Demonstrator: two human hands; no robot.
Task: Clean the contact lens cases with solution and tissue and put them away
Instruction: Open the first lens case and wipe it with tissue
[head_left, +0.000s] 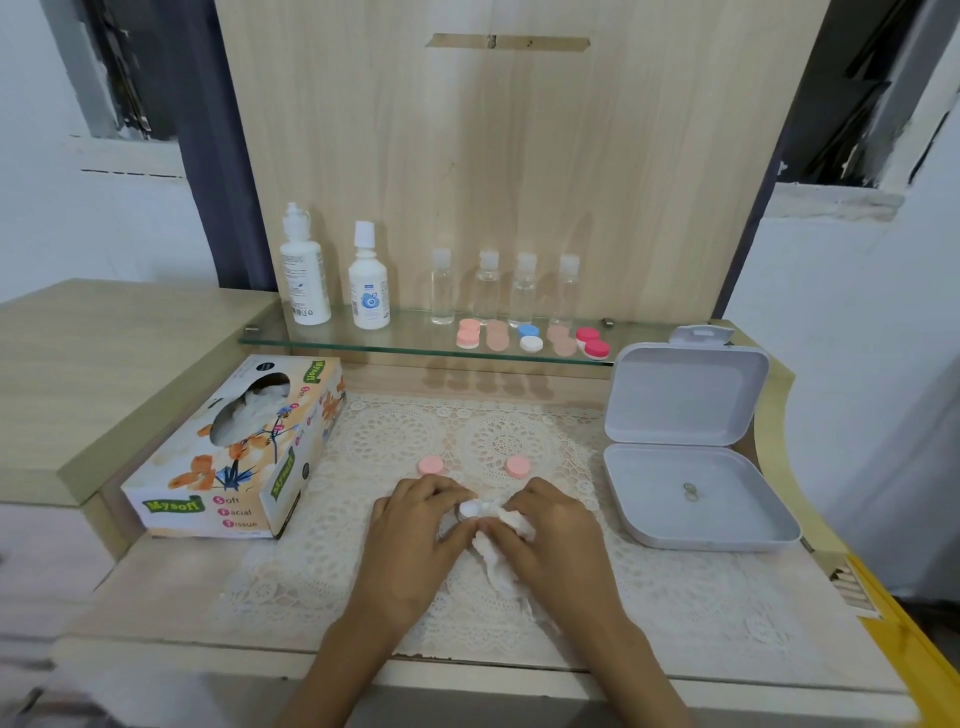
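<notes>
Over the lace mat (363, 431), my left hand (415, 525) and my right hand (550, 530) meet around a crumpled white tissue (501, 551). A small white lens case (470, 508) shows between the fingertips; my left hand pinches it and my right hand grips the tissue against it. Two pink caps lie just beyond the hands, the left pink cap (431, 465) and the right pink cap (517, 466). Several more lens cases (530, 338) in pink, blue, white and red sit on the glass shelf (332, 343). Two white solution bottles (369, 280) stand at the shelf's left.
A tissue box (234, 452) lies at the left of the mat. An open grey plastic box (691, 499) stands at the right, two small metal bits inside. Several clear small bottles (522, 291) line the shelf against a wooden back panel.
</notes>
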